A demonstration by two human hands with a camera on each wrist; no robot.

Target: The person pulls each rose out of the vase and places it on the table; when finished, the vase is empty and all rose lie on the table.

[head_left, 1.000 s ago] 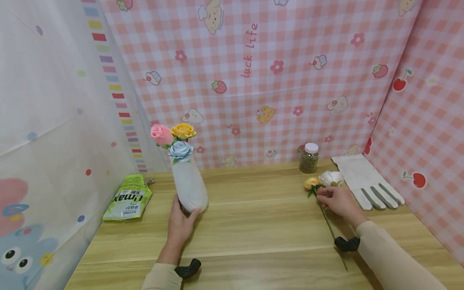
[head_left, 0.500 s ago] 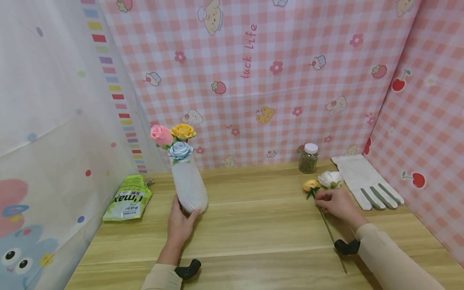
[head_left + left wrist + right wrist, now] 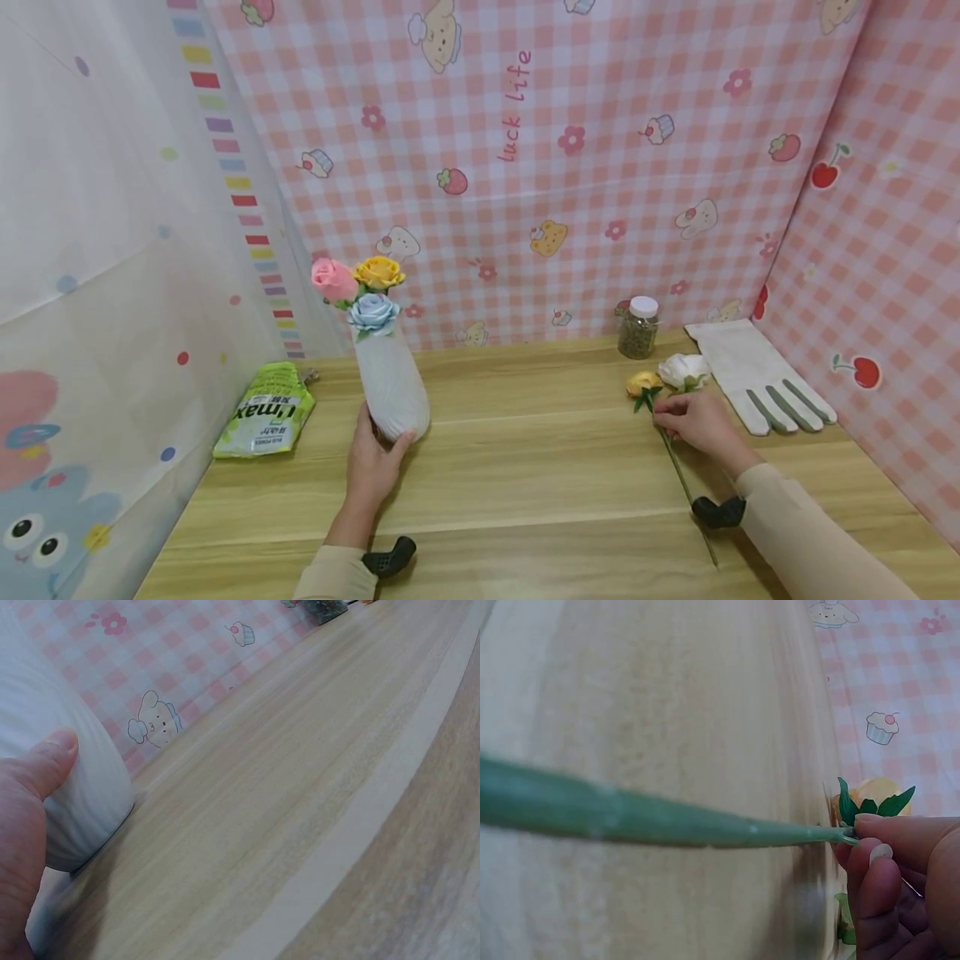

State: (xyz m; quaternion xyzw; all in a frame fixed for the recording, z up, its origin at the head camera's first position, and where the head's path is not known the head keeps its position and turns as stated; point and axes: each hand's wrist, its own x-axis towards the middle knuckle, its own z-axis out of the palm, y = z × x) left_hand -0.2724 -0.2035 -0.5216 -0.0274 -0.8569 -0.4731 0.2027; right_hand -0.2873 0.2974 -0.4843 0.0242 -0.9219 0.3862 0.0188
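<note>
My left hand (image 3: pixel 372 467) grips the lower part of a white ribbed vase (image 3: pixel 393 387), thumb across its front. Pink (image 3: pixel 333 279), yellow (image 3: pixel 379 272) and blue (image 3: pixel 373 312) artificial roses stand in its mouth. On the right, my right hand (image 3: pixel 701 422) pinches the stem of a yellow artificial rose (image 3: pixel 643 383) just below its leaves. The long green stem (image 3: pixel 667 817) runs back toward the wrist in the right wrist view. A white artificial flower (image 3: pixel 684 371) lies just beyond that hand, its stem mostly hidden by the hand and arm.
A lidded jar (image 3: pixel 639 328) of dried contents stands by the back wall. Beside it lies a white glove (image 3: pixel 761 379) with grey-green stripes. A green and white packet (image 3: pixel 266 411) rests at the left of the wooden table (image 3: pixel 525 483). Patterned cloth hangs behind and at both sides.
The yellow rose in my right hand has shifted very slightly left and nearer, then stayed still. My left hand and the vase hold their place.
</note>
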